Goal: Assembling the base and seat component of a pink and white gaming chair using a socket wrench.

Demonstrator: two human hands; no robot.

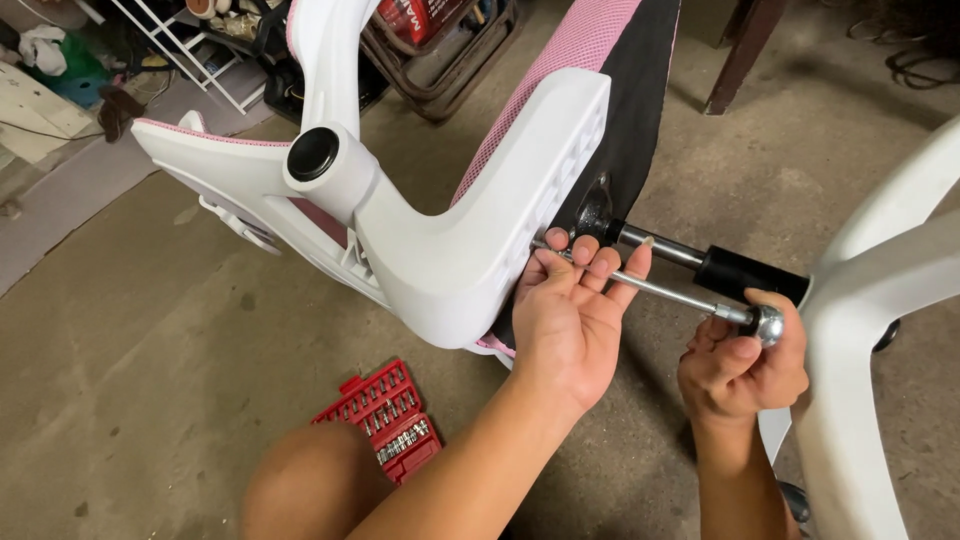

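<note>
My left hand (pixel 568 318) pinches the ratchet extension bar (pixel 660 290) near the white chair frame (pixel 450 260). My right hand (pixel 742 368) grips the ratchet (pixel 762 322) head. A red socket set (pixel 385 418) lies on the floor.

- both hands (pixel 565 330) bare, no gloves or rings showing
- forearms bare too, no sleeves or watch
- knee (pixel 315 480) bare, nothing worn over it

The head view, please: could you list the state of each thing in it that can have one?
Office chair: tipped on its side on the floor.
Ratchet: gripped by right hand.
Extension bar: steadied by left hand, tip at the armrest bracket.
Red socket case: open on the floor.
</note>
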